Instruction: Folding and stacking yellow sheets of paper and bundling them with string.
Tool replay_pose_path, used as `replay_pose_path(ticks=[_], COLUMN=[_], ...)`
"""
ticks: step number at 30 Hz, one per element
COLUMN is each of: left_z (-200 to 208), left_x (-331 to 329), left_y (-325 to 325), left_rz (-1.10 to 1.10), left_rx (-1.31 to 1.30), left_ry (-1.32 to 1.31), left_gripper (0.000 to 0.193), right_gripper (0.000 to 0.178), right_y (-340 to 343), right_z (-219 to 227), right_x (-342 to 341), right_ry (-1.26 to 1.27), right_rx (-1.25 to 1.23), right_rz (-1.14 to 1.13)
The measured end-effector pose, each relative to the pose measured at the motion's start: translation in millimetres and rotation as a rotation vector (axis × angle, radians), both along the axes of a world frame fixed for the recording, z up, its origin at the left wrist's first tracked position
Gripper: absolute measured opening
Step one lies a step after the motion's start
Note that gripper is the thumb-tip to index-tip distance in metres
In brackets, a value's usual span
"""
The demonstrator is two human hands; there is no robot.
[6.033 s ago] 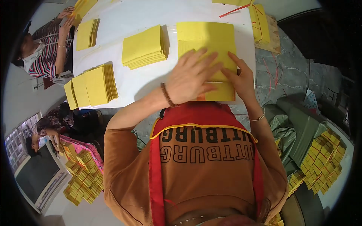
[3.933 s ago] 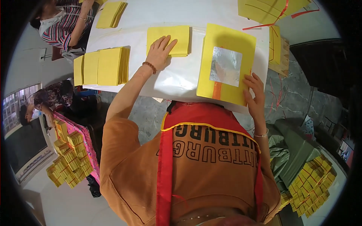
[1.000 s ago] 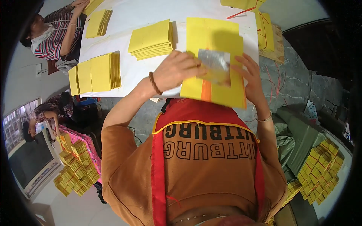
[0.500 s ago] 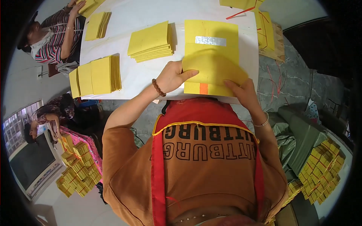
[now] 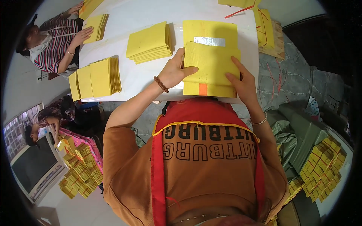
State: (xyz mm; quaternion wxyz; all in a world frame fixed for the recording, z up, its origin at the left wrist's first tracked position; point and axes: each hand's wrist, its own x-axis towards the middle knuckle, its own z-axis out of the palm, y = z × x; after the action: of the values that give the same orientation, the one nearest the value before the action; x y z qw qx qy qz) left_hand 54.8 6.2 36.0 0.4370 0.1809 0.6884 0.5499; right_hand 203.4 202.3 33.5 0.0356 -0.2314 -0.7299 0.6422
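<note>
In front of me a smaller yellow paper bundle [image 5: 212, 62] lies over a larger yellow sheet [image 5: 211, 29]. A silver strip [image 5: 209, 41] shows on that sheet just beyond the bundle's far edge, and an orange patch [image 5: 203, 89] shows near its front edge. My left hand [image 5: 176, 71] grips the bundle's left side, thumb on top and fingers around the edge. At the opposite side, my right hand [image 5: 244, 83] holds the right edge, its thumb and a finger on the upper face. How many sheets lie between my hands cannot be made out.
On the white table [image 5: 151, 81], a fanned yellow stack [image 5: 148, 42] stands left of my work, with another row of stacks [image 5: 98, 78] nearer the left edge. A person [image 5: 56, 41] at the far left handles a yellow stack [image 5: 95, 28]. Red strips [image 5: 241, 11] lie at the far right.
The yellow bundle was bowed with its right corner lifted; now it lies flatter and squarer. My right hand has moved slightly left and up. The other person's hand has come down onto a stack.
</note>
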Motion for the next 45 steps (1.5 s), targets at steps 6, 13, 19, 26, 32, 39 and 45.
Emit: replay_pose_path(ticks=[6, 13, 19, 26, 32, 39, 45], left_z=[-6, 15, 37, 1, -3, -3, 6], left_x=[0, 0, 30, 39, 39, 42, 34], left_y=[0, -1, 6, 2, 0, 0, 10], left_rz=[0.022, -0.012, -0.504, -0.598, -0.605, -0.618, -0.598], left_rx=[0.053, -0.203, -0.003, -0.059, -0.056, -0.057, -0.009], left_ry=[0.034, 0.209, 1.338, 1.332, 1.252, 1.231, 1.322], left_gripper=[0.061, 0.068, 0.053, 0.069, 0.076, 0.075, 0.067], right_gripper=[0.054, 0.053, 0.053, 0.053, 0.058, 0.060, 0.053], right_y=[2, 5, 7, 9, -10, -21, -15], right_z=[-9, -10, -11, -20, -3, -20, -9], right_x=[-3, -5, -7, -7, 13, 50, 46], right_ry=[0.051, 0.029, 0.004, 0.013, 0.028, 0.121, 0.109], right_rx=[0.105, 0.116, 0.124, 0.130, 0.711, 1.063, 0.884], right_rz=[0.005, 0.015, 0.018, 0.027, -0.028, 0.486, 0.489])
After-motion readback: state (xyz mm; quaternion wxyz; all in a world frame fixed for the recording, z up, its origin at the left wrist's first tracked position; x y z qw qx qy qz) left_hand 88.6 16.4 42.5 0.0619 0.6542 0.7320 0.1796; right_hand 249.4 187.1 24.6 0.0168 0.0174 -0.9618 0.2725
